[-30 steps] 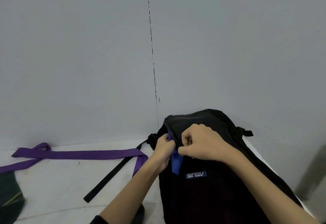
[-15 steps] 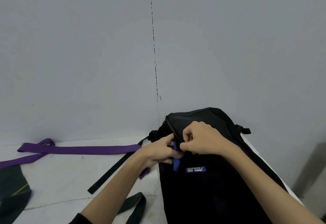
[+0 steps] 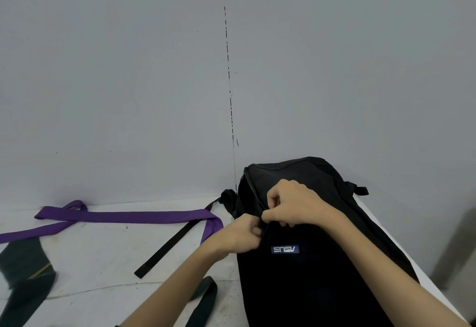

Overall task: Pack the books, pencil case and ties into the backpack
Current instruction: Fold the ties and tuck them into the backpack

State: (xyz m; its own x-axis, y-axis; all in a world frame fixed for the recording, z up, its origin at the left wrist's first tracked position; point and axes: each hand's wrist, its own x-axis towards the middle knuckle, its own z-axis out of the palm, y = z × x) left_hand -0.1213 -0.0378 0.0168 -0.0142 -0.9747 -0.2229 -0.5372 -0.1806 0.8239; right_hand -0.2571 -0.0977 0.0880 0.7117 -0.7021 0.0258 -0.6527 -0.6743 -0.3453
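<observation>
- Right now we are working at the side zipper opening of the black fabric backpack (image 3: 322, 275), which is lying on the white tabletop (image 3: 103, 262) against the wall.
- We are curling our left hand (image 3: 242, 234) and right hand (image 3: 291, 203) tight at the opening, apparently pinching its edges; what is between the fingers is hidden.
- We are judging that the ties come next: the flat, soft purple tie (image 3: 123, 216) and the dark green tie (image 3: 23, 272) are lying well apart from the bag, so reaching left follows.
</observation>
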